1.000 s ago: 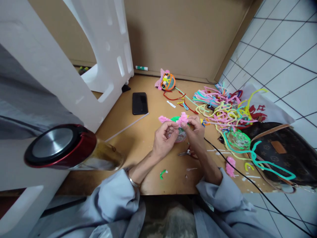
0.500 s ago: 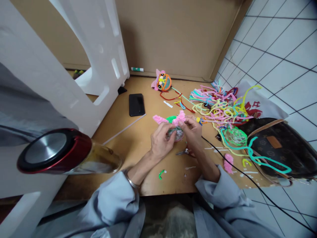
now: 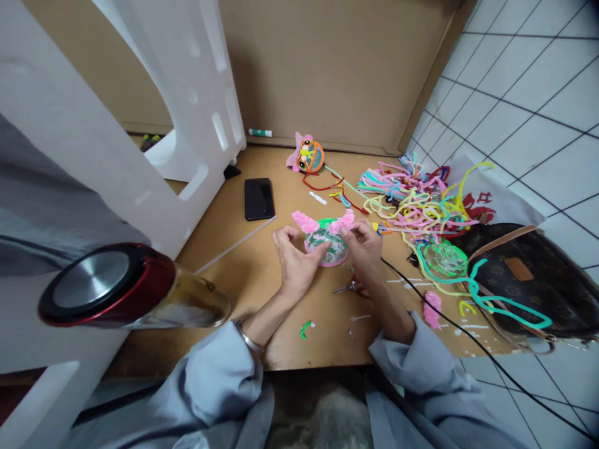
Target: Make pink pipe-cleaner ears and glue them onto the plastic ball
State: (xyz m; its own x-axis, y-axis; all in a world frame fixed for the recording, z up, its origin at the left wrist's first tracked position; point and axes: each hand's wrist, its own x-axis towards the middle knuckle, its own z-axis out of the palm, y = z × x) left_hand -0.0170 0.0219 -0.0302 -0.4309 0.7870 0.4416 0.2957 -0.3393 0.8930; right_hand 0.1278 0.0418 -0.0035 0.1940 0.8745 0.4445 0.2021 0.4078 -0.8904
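Note:
Both my hands are at a round pipe-cleaner craft piece [image 3: 333, 254], a clear disc with a pink rim, green at its top, and two fuzzy pink ears. My left hand [image 3: 297, 262] has its thumb over the face of the disc, its other fingers bent at the left edge. At the upper right, my right hand [image 3: 367, 249] pinches the piece by the right pink ear [image 3: 344, 221]. The left pink ear [image 3: 305, 221] sticks up free of the fingers. Scissors [image 3: 347, 287] lie on the table below, partly hidden by my right wrist.
A finished fuzzy character [image 3: 311, 156] stands at the back, with a black phone [image 3: 259, 199] to its left. Bundled pipe cleaners [image 3: 407, 193], another green-rimmed disc [image 3: 442, 259] and a brown bag [image 3: 538, 274] fill the right. A red-lidded bottle [image 3: 140, 290] stands left; a black cable [image 3: 435, 305] crosses the right.
My left hand has let go near the top of the craft piece and shifted left and down, its fingers spreading, which uncovers more of the disc. My right hand keeps its pinch.

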